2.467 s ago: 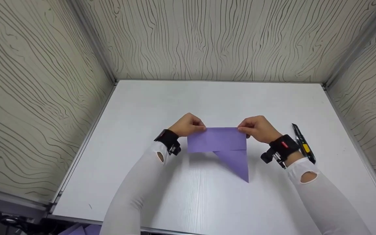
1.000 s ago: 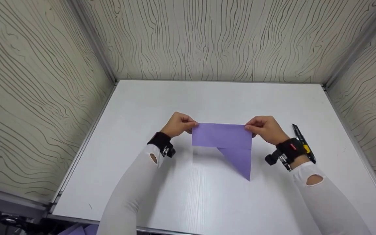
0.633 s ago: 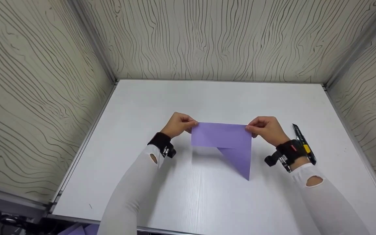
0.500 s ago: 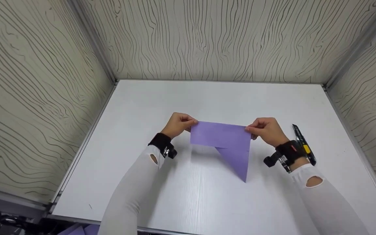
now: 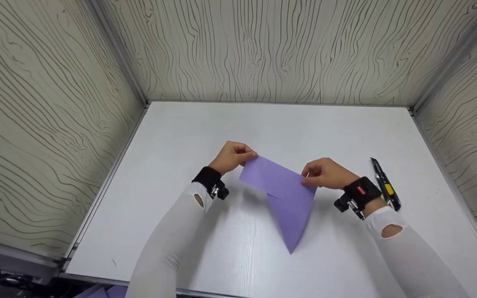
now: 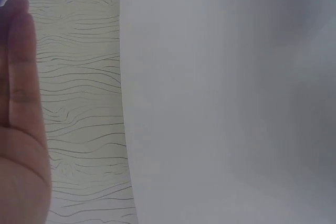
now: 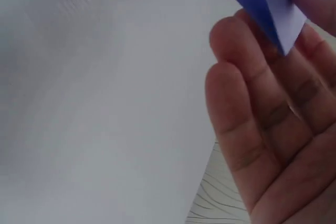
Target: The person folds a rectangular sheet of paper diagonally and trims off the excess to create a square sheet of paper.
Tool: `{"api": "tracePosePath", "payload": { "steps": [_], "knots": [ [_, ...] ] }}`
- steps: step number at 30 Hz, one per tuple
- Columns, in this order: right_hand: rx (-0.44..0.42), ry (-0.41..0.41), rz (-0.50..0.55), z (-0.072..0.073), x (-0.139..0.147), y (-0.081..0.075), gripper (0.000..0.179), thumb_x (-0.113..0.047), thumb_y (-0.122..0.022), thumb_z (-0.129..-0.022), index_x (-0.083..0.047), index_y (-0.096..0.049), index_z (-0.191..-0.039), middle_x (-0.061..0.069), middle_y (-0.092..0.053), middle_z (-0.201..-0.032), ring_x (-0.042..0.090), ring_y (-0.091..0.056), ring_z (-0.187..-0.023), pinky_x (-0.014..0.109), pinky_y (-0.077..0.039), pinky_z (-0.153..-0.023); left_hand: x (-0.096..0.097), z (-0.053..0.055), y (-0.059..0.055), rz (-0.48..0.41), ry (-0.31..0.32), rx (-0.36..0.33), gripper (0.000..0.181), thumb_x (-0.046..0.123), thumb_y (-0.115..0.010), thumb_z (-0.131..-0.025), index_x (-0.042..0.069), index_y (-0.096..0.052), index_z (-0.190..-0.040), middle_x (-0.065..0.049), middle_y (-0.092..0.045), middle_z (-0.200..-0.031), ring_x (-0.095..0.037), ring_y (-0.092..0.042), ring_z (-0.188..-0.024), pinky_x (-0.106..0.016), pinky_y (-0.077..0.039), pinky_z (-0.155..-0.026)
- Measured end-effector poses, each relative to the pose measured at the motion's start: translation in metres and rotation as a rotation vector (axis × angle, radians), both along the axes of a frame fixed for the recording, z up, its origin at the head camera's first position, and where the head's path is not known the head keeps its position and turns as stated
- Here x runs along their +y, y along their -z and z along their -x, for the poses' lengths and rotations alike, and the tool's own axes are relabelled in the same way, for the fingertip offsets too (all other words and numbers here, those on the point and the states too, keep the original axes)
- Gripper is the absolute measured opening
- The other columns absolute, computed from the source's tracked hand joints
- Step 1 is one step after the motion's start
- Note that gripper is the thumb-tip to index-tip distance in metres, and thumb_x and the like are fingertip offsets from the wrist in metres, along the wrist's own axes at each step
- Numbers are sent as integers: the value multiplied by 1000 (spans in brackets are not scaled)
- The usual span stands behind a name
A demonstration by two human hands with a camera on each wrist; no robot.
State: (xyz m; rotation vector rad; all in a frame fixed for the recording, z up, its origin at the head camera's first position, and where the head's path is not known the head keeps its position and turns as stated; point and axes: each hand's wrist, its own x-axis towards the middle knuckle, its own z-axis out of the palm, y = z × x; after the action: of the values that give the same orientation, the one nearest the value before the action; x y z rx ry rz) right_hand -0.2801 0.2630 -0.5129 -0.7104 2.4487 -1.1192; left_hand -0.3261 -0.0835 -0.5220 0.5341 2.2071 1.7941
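Observation:
A folded sheet of purple paper (image 5: pixel 282 184) is held above the white table, its long pointed flap hanging down toward the front edge. My left hand (image 5: pixel 233 156) pinches the paper's upper left corner between thumb and fingers. At the upper right edge, my right hand (image 5: pixel 327 174) grips the sheet with the thumb on the near side. In the right wrist view a corner of the purple paper (image 7: pixel 286 9) sits between thumb and fingers. The left wrist view shows part of the left hand (image 6: pixel 23 114), with only a sliver of paper at the top corner.
A black and yellow utility knife (image 5: pixel 386 184) lies on the white table (image 5: pixel 189 124), just right of my right wrist. Patterned panels (image 5: pixel 263 49) enclose the back and sides. More purple paper (image 5: pixel 106 291) shows below the table's front edge at the left.
The paper has tilted, its right side dropping and its pointed tip swinging down and left. My right hand has moved left and toward the front; the left hand has shifted slightly right.

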Motion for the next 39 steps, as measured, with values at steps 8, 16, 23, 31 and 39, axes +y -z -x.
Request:
{"api": "tracePosePath", "payload": {
  "steps": [8, 16, 23, 31, 39],
  "knots": [
    [20, -121, -34, -5, -33, 2, 23, -20, -71, -106, -5, -76, -88, -7, -56, -66, 2, -51, -58, 20, -44, -54, 20, -2, 4, 49, 33, 76, 16, 10, -79, -99, -5, -83, -103, 4, -77, -87, -4, -63, -73, -20, -53, -68],
    [-18, -50, 57, -6, -29, 14, 28, -15, -72, -105, -1, -72, -80, -2, -57, -59, 3, -50, -49, 18, -41, -48, 23, -4, 9, 121, -32, 102, 37, 18, -74, -104, -2, -74, -135, -19, -77, -129, -22, -75, -112, -31, -60, -99],
    [-34, 142, 146, -1, -15, 24, 29, -15, -70, -107, 5, -71, -85, -4, -56, -59, 7, -51, -50, 19, -40, -48, 26, -13, 16, 186, -145, 107, 74, 28, -70, -107, 2, -36, -167, -24, -44, -168, -45, -49, -151, -54, -44, -125],
    [-75, 352, 193, 7, -4, 43, 30, -16, -69, -107, 9, -73, -91, -8, -57, -57, 6, -51, -49, 22, -45, -48, 38, -35, 23, 502, -9, 311, 47, 25, -70, -107, 1, -63, -146, -18, -60, -151, -34, -58, -144, -45, -47, -123],
    [-103, 473, 136, 18, -2, 64, 31, -15, -66, -108, 5, -74, -85, -8, -56, -56, 7, -52, -50, 24, -49, -49, 64, -59, 41, 868, 237, 531, 42, 37, -79, -100, 11, -77, -132, -12, -69, -145, -26, -67, -133, -36, -56, -113]
  ]
}}
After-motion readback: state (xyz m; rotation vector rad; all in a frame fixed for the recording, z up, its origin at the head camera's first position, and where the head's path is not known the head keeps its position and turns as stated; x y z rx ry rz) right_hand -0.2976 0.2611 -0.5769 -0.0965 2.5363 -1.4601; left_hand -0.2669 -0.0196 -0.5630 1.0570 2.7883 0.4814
